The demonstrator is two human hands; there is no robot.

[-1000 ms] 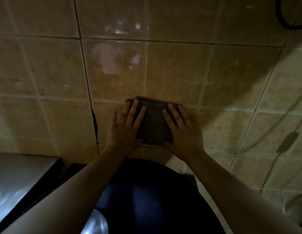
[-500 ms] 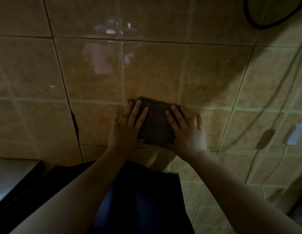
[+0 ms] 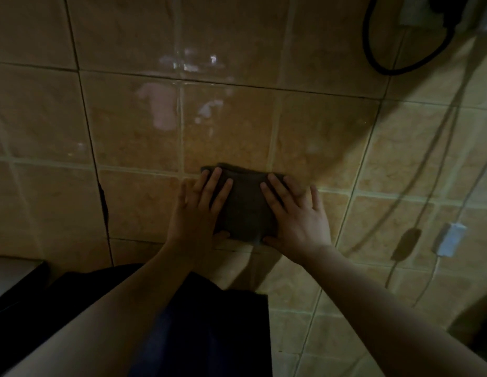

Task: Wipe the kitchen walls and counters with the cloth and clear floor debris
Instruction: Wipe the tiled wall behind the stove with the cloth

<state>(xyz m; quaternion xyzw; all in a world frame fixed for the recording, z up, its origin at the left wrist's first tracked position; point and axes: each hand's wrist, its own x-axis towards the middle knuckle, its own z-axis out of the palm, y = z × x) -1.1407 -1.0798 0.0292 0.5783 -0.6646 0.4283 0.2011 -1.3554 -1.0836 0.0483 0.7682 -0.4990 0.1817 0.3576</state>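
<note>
— Where is the dark folded cloth [image 3: 246, 206] sitting?
— Flat against the beige tiled wall [image 3: 133, 126], between both palms.
— And the fingers?
— Left hand [image 3: 200, 213] and right hand [image 3: 296, 216] are pressing it, fingers straight and spread.

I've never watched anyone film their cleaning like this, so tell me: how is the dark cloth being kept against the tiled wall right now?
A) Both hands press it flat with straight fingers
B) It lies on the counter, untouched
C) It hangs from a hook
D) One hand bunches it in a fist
A: the left hand and the right hand both lie flat on the cloth, fingers straight, pressing it against the tiled wall.
</note>
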